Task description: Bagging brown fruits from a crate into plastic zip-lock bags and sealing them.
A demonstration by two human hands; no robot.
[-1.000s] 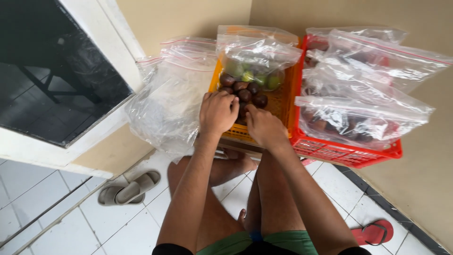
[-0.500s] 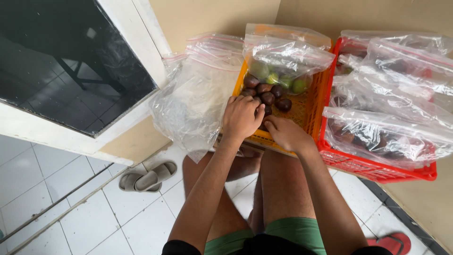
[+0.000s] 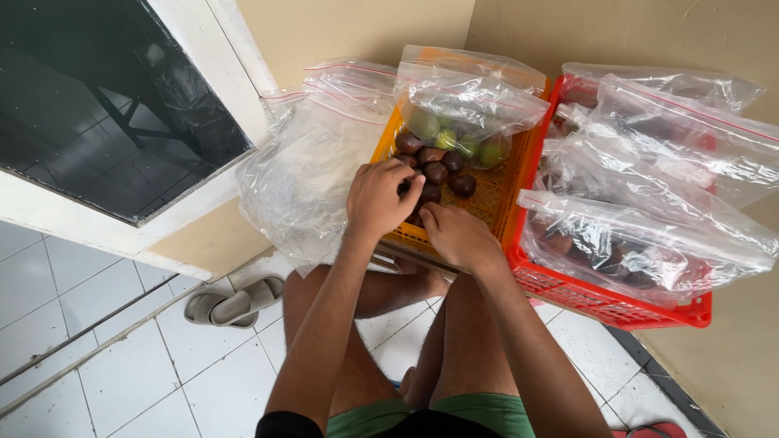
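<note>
An orange crate (image 3: 497,203) sits in front of me with several dark purple round fruits (image 3: 438,172) loose in it. At its far end lies a clear bag (image 3: 466,101) holding green fruits (image 3: 423,124). My left hand (image 3: 380,199) is curled over the near fruits, fingers bent down on them; whether it grips one is hidden. Just to its right, my right hand (image 3: 456,234) rests at the crate's near rim, fingertips touching a dark fruit.
A red crate (image 3: 617,304) on the right is filled with clear bags (image 3: 649,178) of dark fruit. Empty clear bags (image 3: 304,170) are heaped on the left by a white-framed dark window (image 3: 105,105). Grey sandals (image 3: 234,302) lie on the tiled floor.
The view has shifted, so the crates sit further right and closer. Both hands stay on the dark fruits, the left now spread a little wider over them.
</note>
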